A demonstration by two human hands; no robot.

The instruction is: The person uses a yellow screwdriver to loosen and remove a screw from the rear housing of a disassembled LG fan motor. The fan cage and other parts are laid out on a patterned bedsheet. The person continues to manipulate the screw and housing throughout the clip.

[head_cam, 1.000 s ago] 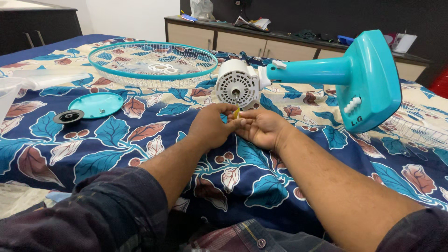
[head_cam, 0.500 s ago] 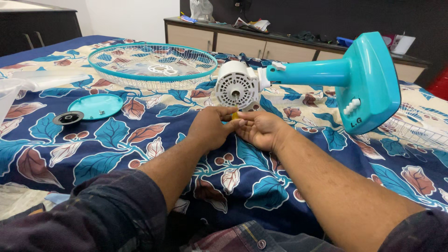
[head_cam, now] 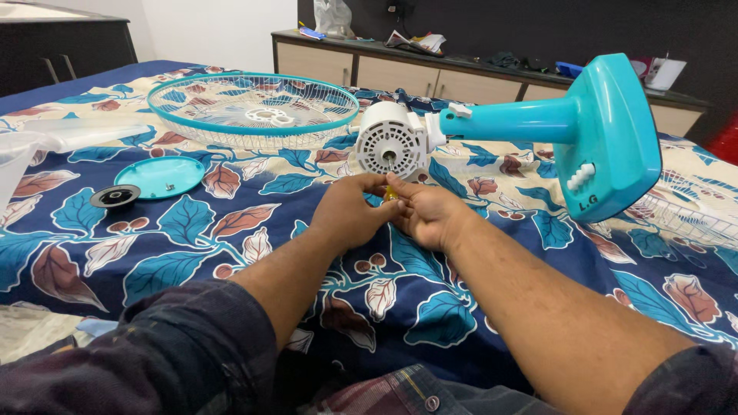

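At frame centre the left hand (head_cam: pixel 350 211) and right hand (head_cam: pixel 425 215) press together, pinching a small yellow piece (head_cam: pixel 390 194) mostly hidden by fingers, just below the white fan motor (head_cam: pixel 390 144), with the wire grille (head_cam: pixel 252 110) beyond at upper left.

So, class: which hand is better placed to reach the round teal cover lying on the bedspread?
Probably the left hand: the teal cover lies on its side, while the right hand would have to cross over.

Fan body (head_cam: pixel 538 127) lying on bedspread (head_cam: pixel 192 230), hands (head_cam: pixel 350 211) just before its motor, grille (head_cam: pixel 254 107) behind-left, round cover (head_cam: pixel 160 177) and cap (head_cam: pixel 115 197) farther left.
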